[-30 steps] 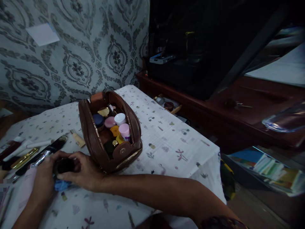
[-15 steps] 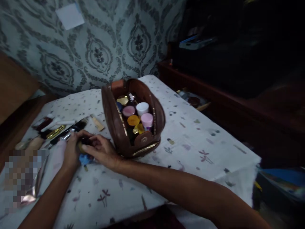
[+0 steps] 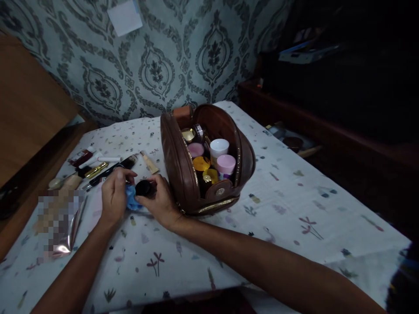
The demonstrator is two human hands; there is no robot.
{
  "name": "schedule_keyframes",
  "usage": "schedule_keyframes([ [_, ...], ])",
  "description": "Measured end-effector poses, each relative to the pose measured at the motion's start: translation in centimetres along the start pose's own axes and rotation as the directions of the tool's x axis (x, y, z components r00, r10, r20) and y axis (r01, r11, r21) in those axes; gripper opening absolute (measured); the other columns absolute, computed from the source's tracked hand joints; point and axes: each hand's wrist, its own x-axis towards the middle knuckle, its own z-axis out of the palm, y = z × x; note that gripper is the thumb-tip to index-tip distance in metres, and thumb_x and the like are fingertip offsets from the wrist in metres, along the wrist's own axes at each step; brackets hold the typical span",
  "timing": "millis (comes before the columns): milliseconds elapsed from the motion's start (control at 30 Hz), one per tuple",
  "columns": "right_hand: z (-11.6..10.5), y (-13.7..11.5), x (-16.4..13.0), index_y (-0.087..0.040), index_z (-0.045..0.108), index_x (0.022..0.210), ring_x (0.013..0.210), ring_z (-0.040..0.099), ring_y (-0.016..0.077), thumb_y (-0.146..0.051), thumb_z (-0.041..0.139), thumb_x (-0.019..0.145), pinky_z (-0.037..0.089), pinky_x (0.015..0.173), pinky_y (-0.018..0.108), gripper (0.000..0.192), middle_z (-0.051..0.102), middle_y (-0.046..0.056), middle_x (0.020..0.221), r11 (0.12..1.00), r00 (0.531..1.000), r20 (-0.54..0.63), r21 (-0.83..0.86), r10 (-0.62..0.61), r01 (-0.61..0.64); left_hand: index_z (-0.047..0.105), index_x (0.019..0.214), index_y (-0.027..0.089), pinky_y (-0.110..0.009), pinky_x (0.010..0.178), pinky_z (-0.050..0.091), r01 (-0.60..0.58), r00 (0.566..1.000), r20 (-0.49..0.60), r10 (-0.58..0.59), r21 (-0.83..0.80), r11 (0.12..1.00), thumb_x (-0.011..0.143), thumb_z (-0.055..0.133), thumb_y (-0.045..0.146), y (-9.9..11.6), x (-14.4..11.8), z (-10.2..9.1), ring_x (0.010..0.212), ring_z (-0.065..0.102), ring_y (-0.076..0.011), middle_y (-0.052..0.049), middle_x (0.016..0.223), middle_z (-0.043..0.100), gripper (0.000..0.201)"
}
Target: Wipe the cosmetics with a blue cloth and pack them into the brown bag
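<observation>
- Head view, the hands: the right hand point(image 3: 160, 199) has thumb and fingers closed around a small dark jar point(image 3: 143, 188), holding it just above the tablecloth point(image 3: 281, 205). The left hand point(image 3: 114, 195) is closed on a blue cloth point(image 3: 131, 201) pressed up against the jar's side.
- Head view, the jar: it sits between the two hands, just left of the brown bag point(image 3: 183, 174) (near it, not touching as far as can be told). It looks small, rigid and smooth; probably light, and likely slick on its glossy top, so a grip round the side wall should hold better than a pinch on the lid. If it is glass, which the dim light does not settle, a knock on the table edge could harm it.
- Head view, the cloth: soft and crumpled, it should give under the fingers and bunch easily.
- Head view, the surroundings: the bag stands open with its zip parted, packed with jars, among them a white cap point(image 3: 219, 146) and a pink cap point(image 3: 225, 163). To the left lie pens and tubes point(image 3: 98, 168) in a loose row, with a beige tube point(image 3: 149, 162) nearest the bag.
</observation>
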Motion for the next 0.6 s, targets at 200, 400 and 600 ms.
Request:
schedule_keyframes([
  [200, -0.6, -0.1, -0.2, -0.018, 0.055, 0.093, 0.094, 0.053, 0.0206, -0.012, 0.075, 0.064, 0.048, 0.089, 0.038, 0.036, 0.05, 0.002, 0.094, 0.95, 0.988, 0.138, -0.293, -0.073, 0.111, 0.062, 0.085, 0.018, -0.031, 0.076, 0.042, -0.195, 0.956, 0.259, 0.139, 0.208, 0.958, 0.095, 0.046, 0.041, -0.2, -0.5, 0.3, 0.079, 0.058, -0.0184, -0.004, 0.081, 0.062, 0.03],
  [400, -0.8, 0.3, -0.2, -0.018, 0.063, 0.096, 0.098, 0.057, 0.02, -0.016, 0.087, 0.058, 0.049, 0.093, 0.037, 0.045, 0.058, 0.002, 0.097, 0.968, 0.97, 0.198, -0.175, -0.145, 0.18, 0.063, 0.079, 0.018, -0.026, 0.068, 0.043, 0.236, 0.939, 0.277, -0.203, -0.091, 0.967, 0.084, 0.06, 0.049, -1.1, 0.8, 0.1, 0.07, 0.056, -0.015, 0.001, 0.073, 0.061, 0.032],
  [600, 0.0, 0.5, 0.0, -0.018, 0.067, 0.101, 0.1, 0.063, 0.0192, -0.029, 0.085, 0.061, 0.051, 0.091, 0.033, 0.045, 0.067, 0.003, 0.101, 0.974, 0.97, 0.231, 0.227, -0.071, 0.017, 0.066, 0.071, 0.016, -0.023, 0.058, 0.046, 0.6, 0.799, 0.343, -0.493, -0.411, 0.686, 0.061, 0.08, 0.053, -1.0, 1.2, 0.4, 0.059, 0.057, -0.0129, 0.001, 0.065, 0.063, 0.04],
])
